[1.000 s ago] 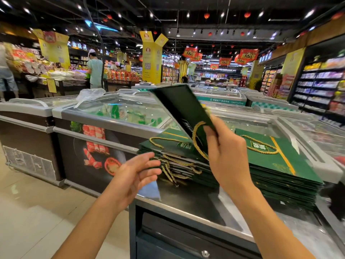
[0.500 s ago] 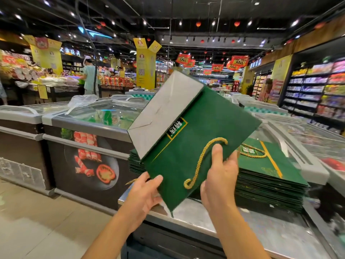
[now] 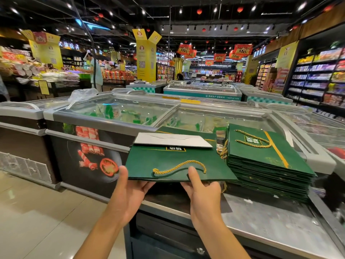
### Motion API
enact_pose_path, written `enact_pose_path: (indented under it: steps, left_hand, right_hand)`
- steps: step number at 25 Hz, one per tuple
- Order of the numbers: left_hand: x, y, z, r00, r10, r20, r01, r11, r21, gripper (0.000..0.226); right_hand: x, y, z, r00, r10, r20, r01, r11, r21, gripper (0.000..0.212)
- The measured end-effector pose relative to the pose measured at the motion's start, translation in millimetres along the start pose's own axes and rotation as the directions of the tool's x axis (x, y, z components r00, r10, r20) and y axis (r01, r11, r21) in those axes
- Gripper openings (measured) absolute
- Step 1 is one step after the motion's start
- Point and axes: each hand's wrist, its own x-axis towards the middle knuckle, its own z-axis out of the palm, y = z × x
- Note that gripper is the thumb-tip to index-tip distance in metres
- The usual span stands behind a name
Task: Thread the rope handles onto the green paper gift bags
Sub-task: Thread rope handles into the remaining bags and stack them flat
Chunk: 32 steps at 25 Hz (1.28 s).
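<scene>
The green bag [image 3: 173, 161] is down flat now. Half a second ago it stood tilted up in front of the camera, grey bottom flap high on the left. Now it lies level, with that flap [image 3: 171, 141] turned to the far edge.

Both hands grip its near edge. The left hand [image 3: 128, 193] pinches the near-left corner, thumb on top and fingers curled beneath. It has come in from a loose touch at the bag's lower edge. The right hand [image 3: 203, 195] pinches further right, its thumb lying just under the right end of the gold rope handle [image 3: 179, 165] and its fingers below the paper.

The handle curves across the bag's top face, knotted at its left end. The bag sits over the left pile [image 3: 186, 132] of green bags; whether it rests on it, I cannot tell. The right pile [image 3: 265, 165] sits just beside it on the steel bench [image 3: 261, 221], handles showing on top. The glass-topped freezer [image 3: 121, 113] stands behind, unchanged.
</scene>
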Motion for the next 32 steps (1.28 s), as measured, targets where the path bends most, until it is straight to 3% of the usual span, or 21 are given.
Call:
enact_pose_path:
  steps: [1, 4, 6, 8, 10, 12, 13, 15, 18, 20, 24, 28, 32]
  left_hand:
    - [0.5, -2.5, 2.1, 1.0, 0.003, -0.018, -0.002, 0.998, 0.065, 0.093]
    - [7.3, -9.6, 11.0, 0.99, -0.005, -0.144, 0.034, 0.98, 0.198, 0.037]
    - [10.3, -12.6, 12.5, 0.982, -0.013, -0.191, 0.054, 0.975, 0.216, 0.031]
    - [12.3, -11.8, 12.2, 0.979, -0.022, -0.204, 0.068, 0.973, 0.222, 0.03]
    - [12.8, -11.6, 10.6, 0.977, -0.027, -0.211, 0.077, 0.97, 0.233, 0.028]
    - [12.3, -11.1, 12.5, 0.974, -0.035, -0.225, 0.088, 0.969, 0.233, 0.026]
    - [11.7, -10.9, 13.1, 0.973, -0.039, -0.227, 0.093, 0.968, 0.234, 0.025]
    - [10.9, -9.5, 13.6, 0.973, -0.052, -0.224, 0.105, 0.967, 0.233, 0.026]
    - [12.2, -7.3, 13.0, 0.971, -0.082, -0.226, 0.128, 0.972, 0.195, 0.024]
    - [12.1, -6.0, 13.6, 0.971, -0.092, -0.22, 0.132, 0.975, 0.178, 0.023]
    - [10.7, -5.3, 15.6, 0.979, -0.081, -0.187, 0.113, 0.98, 0.166, 0.022]
    - [10.4, -5.0, 16.8, 0.98, -0.081, -0.184, 0.111, 0.982, 0.155, 0.022]
    - [8.6, -4.2, 17.9, 0.98, -0.079, -0.185, 0.11, 0.981, 0.162, 0.023]
  right_hand:
    - [-2.9, -0.9, -0.9, 0.999, 0.024, 0.028, -0.023, 0.999, -0.039, 0.032]
    - [-11.4, -14.0, -10.2, 0.965, 0.19, 0.181, -0.124, 0.938, -0.323, 0.041]
    - [-16.2, -27.7, -18.7, 0.89, 0.343, 0.3, -0.117, 0.808, -0.577, 0.05]
    - [-19.8, -42.4, -19.6, 0.845, 0.355, 0.4, 0.06, 0.68, -0.731, 0.039]
    - [-13.1, -54.0, -15.6, 0.827, 0.159, 0.539, 0.357, 0.591, -0.723, 0.019]
    - [-0.8, -62.2, -5.8, 0.707, -0.066, 0.704, 0.673, 0.369, -0.641, 0.012]
    - [6.9, -62.1, 0.1, 0.628, -0.097, 0.773, 0.77, 0.224, -0.597, 0.018]
    - [24.1, -56.0, 13.7, 0.55, -0.015, 0.835, 0.835, -0.016, -0.55, 0.032]
    - [41.5, -43.0, 32.1, 0.528, 0.164, 0.833, 0.845, -0.195, -0.497, 0.027]
    - [43.3, -44.1, 39.6, 0.514, 0.197, 0.835, 0.853, -0.216, -0.475, 0.013]
    - [38.5, -69.8, 51.7, 0.544, 0.18, 0.82, 0.838, -0.062, -0.542, 0.007]
    - [43.6, -95.5, 70.6, 0.495, 0.218, 0.841, 0.864, -0.231, -0.448, 0.018]
    - [45.5, -109.8, 82.5, 0.482, 0.228, 0.846, 0.866, -0.272, -0.419, 0.013]
